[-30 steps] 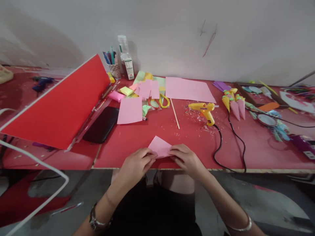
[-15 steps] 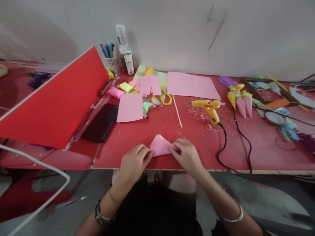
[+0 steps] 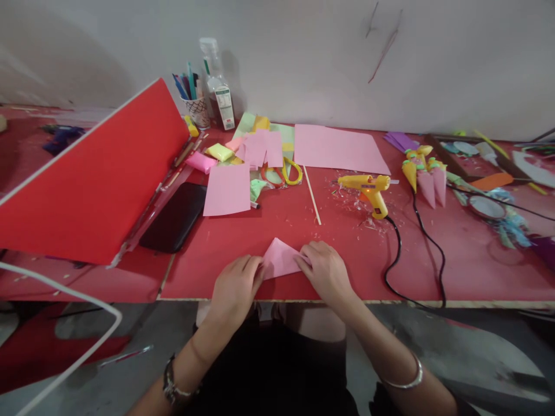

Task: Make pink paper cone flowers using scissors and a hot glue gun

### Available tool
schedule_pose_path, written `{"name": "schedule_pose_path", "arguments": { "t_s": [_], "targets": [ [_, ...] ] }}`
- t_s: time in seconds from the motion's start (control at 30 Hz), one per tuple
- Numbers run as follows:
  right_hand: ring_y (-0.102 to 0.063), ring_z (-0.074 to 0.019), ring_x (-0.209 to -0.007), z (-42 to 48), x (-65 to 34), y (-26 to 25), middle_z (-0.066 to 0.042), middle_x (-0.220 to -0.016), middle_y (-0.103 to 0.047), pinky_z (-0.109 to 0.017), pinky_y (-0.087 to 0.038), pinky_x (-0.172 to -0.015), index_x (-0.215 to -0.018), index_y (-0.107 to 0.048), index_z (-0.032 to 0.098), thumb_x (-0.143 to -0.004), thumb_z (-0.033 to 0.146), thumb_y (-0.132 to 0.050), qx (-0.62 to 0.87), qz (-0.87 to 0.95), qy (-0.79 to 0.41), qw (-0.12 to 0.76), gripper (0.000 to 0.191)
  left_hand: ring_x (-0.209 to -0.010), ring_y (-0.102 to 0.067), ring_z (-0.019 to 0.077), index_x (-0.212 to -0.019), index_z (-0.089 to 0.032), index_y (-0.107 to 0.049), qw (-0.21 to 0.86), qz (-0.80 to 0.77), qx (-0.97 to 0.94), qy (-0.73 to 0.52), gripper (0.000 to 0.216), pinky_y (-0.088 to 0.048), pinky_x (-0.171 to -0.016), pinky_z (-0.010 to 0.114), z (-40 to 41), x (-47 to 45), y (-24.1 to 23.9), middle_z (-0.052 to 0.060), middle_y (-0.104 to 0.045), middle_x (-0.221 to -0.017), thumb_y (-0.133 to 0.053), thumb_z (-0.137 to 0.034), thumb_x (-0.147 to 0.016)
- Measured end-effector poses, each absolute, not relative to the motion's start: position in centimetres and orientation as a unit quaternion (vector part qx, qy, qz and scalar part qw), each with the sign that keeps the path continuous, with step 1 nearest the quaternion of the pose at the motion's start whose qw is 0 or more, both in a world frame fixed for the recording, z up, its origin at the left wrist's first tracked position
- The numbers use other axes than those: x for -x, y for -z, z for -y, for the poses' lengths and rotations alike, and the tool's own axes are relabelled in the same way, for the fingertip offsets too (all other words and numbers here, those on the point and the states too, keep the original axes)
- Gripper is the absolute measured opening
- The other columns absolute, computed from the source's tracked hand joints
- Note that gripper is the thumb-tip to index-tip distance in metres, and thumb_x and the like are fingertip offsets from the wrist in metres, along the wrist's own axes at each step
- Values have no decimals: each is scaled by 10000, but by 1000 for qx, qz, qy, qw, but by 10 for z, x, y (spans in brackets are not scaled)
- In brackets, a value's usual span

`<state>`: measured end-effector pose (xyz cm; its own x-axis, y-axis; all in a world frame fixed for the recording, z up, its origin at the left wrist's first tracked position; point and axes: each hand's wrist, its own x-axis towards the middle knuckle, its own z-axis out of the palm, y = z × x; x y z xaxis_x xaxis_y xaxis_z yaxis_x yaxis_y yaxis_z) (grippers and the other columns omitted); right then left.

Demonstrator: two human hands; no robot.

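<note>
A folded piece of pink paper (image 3: pixel 280 260), roughly triangular with its peak pointing away from me, rests near the front edge of the red table (image 3: pixel 281 222). My left hand (image 3: pixel 236 284) pinches its left corner between thumb and fingers. At the opposite corner, my right hand (image 3: pixel 325 268) is closed the same way. Both hands hide the paper's side corners. Beyond them lie a pink paper rectangle (image 3: pixel 227 190), a thin wooden stick (image 3: pixel 311 195) and a yellow glue gun (image 3: pixel 368 190).
A red board (image 3: pixel 108 173) leans at left beside a black phone (image 3: pixel 176 218). A cup of pens (image 3: pixel 197 110) and a bottle (image 3: pixel 222 98) stand by the wall. Yellow-handled scissors (image 3: pixel 293 171), a large pink sheet (image 3: pixel 340 150) and small pink cones (image 3: pixel 427 185) lie at the back. A black cord (image 3: pixel 398 254) trails right.
The two peaks at the paper's top have come together into one point. Both hands keep their hold, with the right shifted slightly left. The view has shifted a little.
</note>
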<state>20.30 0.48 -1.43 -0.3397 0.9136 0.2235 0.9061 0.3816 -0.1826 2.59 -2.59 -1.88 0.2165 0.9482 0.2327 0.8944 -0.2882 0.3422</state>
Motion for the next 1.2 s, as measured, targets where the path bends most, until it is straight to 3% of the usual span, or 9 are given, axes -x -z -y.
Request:
{"name": "schedule_pose_path", "arguments": {
  "t_s": [0.27,0.6,0.73,0.8,0.9,1.0,1.2],
  "targets": [
    [-466,-151,-574,-6,-200,16,-34,-583,-534,-266,-288,-558,-580,-517,185,-827,273,-434,568,813,19,126,274,-735,-613,168,-970,-165,-547,64,-602,-777,-170,209,-467,-623,263,25,-24,21,46,-667,-856,-393,-132,-832],
    [-497,-148,-604,-8,-195,6,-36,-620,-580,-250,-271,-553,-631,-568,168,-801,255,-497,579,813,14,65,205,-695,-580,173,-1056,-201,-545,30,-444,-895,-42,264,-449,-601,280,10,-9,9,27,-620,-735,-403,-154,-838],
    [-502,-146,-600,-9,-195,7,-35,-615,-583,-248,-272,-562,-627,-569,167,-817,284,-479,573,817,16,64,241,-852,-565,195,-1126,-201,-508,-41,-418,-907,-39,322,-444,-676,303,7,-13,9,74,-607,-971,-339,-144,-859],
    [-504,-145,-597,-10,-195,8,-34,-611,-583,-248,-272,-565,-619,-566,167,-825,296,-466,570,819,17,66,263,-1043,-493,203,-1201,-207,-444,-57,-385,-918,-73,349,-395,-840,341,9,-19,13,74,-531,-1170,-299,-202,-884],
    [-512,-145,-599,-11,-195,8,-33,-613,-589,-246,-270,-562,-614,-566,165,-820,288,-478,569,820,10,63,256,-1211,-339,203,-1284,-198,-340,-32,-352,-931,-90,479,-252,-991,363,15,-25,19,61,-412,-1314,-261,-432,-875],
    [-515,-143,-592,-12,-195,7,-34,-610,-596,-245,-267,-558,-618,-570,161,-825,301,-471,570,819,0,60,269,-1247,-287,233,-1324,-181,-272,-5,-350,-934,-69,628,-210,-1003,384,18,-26,20,97,-350,-1355,-235,-562,-825],
    [-525,-147,-596,-14,-193,4,-45,-624,-609,-247,-264,-556,-628,-582,153,-835,320,-448,582,812,-23,40,298,-1262,-266,258,-1336,-247,-239,45,-352,-934,-36,663,-206,-995,404,17,-23,17,112,-294,-1381,-227,-621,-789]
  ]
}}
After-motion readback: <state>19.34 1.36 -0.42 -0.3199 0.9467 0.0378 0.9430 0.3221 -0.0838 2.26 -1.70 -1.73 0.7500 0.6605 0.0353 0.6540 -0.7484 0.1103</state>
